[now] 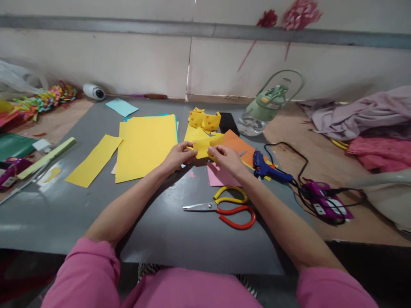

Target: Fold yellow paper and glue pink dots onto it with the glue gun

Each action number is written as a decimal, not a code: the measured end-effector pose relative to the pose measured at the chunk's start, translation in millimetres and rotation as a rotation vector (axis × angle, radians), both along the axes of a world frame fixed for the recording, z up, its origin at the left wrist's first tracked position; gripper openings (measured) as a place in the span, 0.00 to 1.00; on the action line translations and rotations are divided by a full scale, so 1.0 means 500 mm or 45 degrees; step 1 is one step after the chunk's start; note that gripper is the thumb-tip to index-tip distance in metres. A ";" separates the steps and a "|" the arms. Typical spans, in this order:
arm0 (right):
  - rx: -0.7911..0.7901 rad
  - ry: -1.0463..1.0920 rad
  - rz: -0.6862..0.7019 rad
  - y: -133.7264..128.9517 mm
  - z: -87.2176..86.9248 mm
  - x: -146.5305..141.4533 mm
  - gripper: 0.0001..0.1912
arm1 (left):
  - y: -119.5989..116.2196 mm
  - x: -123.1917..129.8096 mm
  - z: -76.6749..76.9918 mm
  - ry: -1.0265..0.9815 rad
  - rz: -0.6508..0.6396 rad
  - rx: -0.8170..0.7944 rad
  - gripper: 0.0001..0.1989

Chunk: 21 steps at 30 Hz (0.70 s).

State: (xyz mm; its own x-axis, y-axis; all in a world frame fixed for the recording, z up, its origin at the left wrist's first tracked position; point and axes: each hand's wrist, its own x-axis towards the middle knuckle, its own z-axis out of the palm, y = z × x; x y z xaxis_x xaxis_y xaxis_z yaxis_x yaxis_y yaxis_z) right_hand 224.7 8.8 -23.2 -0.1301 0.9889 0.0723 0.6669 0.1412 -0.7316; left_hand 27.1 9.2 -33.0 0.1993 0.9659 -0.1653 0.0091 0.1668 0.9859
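Note:
A small piece of yellow paper (203, 146) is stretched between both hands above the grey table mat. My left hand (180, 155) pinches its left edge between thumb and fingers. On the opposite edge, my right hand (227, 158) is closed in a similar pinch. Just beyond them stands a folded yellow paper figure (204, 119) with orange spots. Orange paper (240, 145) lies beside my right hand, and pink paper (221, 176) is partly under it. Scissors (210, 206) with one yellow and one red handle rest below the hands, blades pointing left.
Left are a stack of yellow sheets (146, 147) and a yellow strip (94, 161). A blue glue gun (271, 169) with a black cord lies right, near a purple power strip (326, 201). A green-topped bottle (268, 102) and a dark phone-like object (228, 124) sit behind.

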 end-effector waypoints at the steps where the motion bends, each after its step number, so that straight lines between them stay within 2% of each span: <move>1: -0.031 0.043 0.014 -0.001 -0.002 -0.002 0.19 | -0.001 0.001 0.001 -0.009 -0.001 0.003 0.05; 6: -0.053 0.154 0.008 -0.005 -0.003 -0.011 0.16 | 0.000 -0.002 0.004 -0.053 0.094 0.089 0.07; 9: -0.012 0.146 -0.009 -0.008 -0.002 -0.010 0.14 | 0.003 -0.008 0.002 -0.054 0.174 0.167 0.13; 11: 0.008 0.137 -0.011 -0.010 -0.001 -0.011 0.13 | 0.005 -0.011 -0.001 -0.054 0.163 0.194 0.15; 14: 0.018 0.136 0.002 -0.014 0.000 -0.016 0.14 | 0.008 -0.012 -0.006 -0.039 0.136 0.202 0.12; 21: 0.004 0.188 0.011 -0.021 0.003 -0.022 0.13 | 0.012 -0.009 -0.011 -0.113 0.238 0.162 0.06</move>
State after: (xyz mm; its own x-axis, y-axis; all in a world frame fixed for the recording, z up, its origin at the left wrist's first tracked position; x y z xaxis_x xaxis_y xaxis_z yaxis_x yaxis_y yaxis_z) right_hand 213.6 -1.9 -22.0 -0.1262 0.9875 0.0945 0.5506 0.1490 -0.8214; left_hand 22.4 15.2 -38.5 0.0230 0.9993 -0.0296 -0.0976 0.0317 0.9947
